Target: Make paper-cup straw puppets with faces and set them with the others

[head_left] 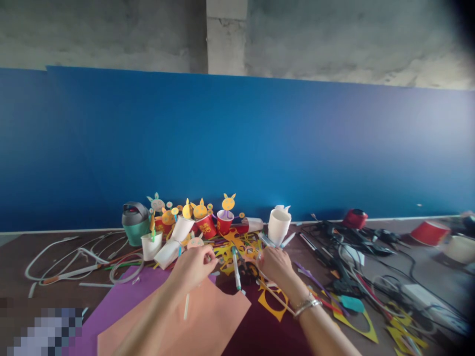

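Observation:
My left hand (198, 266) hovers over the peach paper sheet (218, 316) with thumb and fingers pinched; whatever is between them is too small to make out. Right behind it shows a pale pink paper animal face (195, 242) with ears, partly covered by the hand. A short white stick (186, 306) lies on the peach sheet below my left wrist. My right hand (274, 266), with a bracelet at the wrist, reaches down into the yellow paper scraps, its fingers curled and mostly hidden. Between the hands lies a white marker (236, 269) with a teal end.
Behind stand red paper cups (206, 226) with orange animal faces, white cups (151, 245) and a green-grey container (135, 222). A white cup (279, 226) stands behind my right hand. Cut yellow paper (272, 302), black cables (339, 237) and a power strip (432, 304) spread rightward. A blue partition (237, 148) bounds the table.

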`<state>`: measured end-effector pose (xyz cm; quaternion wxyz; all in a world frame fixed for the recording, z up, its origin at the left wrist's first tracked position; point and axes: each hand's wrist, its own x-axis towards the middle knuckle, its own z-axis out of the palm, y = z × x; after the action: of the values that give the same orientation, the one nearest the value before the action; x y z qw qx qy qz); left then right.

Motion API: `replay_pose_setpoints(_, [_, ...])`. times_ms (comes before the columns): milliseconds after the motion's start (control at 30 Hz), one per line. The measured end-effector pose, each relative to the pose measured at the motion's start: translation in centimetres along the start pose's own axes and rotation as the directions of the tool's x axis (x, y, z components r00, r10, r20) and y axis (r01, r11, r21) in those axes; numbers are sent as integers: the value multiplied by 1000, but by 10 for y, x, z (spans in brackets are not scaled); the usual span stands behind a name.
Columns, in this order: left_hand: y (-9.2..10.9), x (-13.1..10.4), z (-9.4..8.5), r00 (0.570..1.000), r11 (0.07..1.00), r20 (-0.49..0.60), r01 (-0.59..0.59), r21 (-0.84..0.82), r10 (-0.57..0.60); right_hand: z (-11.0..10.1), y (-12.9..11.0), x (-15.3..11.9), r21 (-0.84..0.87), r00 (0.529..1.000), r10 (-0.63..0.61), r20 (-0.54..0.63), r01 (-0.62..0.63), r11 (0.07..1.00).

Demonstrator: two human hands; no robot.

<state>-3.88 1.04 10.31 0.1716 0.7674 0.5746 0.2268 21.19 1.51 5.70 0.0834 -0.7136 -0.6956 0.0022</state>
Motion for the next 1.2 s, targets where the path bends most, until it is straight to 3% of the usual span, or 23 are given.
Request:
replay_pose_setpoints(133, [10, -2, 20, 995, 991, 15, -92, -99, 94, -6, -2, -4, -15, 994, -34, 102, 36, 999])
replay_pose_setpoints(233, [15, -5, 31, 981, 966, -34, -192, -175, 189, -15, -4, -5, -11, 994, -47, 101, 48, 999])
replay_pose_setpoints(400, [20, -8, 48, 946, 883, -150, -321, -344, 286, -34, -12, -12, 203, 989, -137, -60, 146, 968])
replay_pose_setpoints(533, [24, -9, 53, 915, 827, -227, -399, -397, 332, -40, -24, -19, 442, 931, -311, -189, 364, 820])
replay_pose_setpoints(667, [28, -11, 51, 902, 807, -231, -429, -406, 364, -40, -33, -24, 501, 907, -354, -228, 421, 756])
replay_pose_setpoints(800, [30, -12, 47, 919, 797, -242, -390, -462, 310, -43, -36, -28, 553, 913, -365, -184, 403, 729])
replay_pose_setpoints(1000, [28, -11, 46, 980, 800, -160, -193, -568, 122, -46, -38, -31, 562, 904, -401, -150, 412, 717])
replay_pose_setpoints(1200, [33, -7, 45, 971, 798, -238, -174, -577, 40, -47, -45, -32, 563, 894, -403, -197, 440, 700])
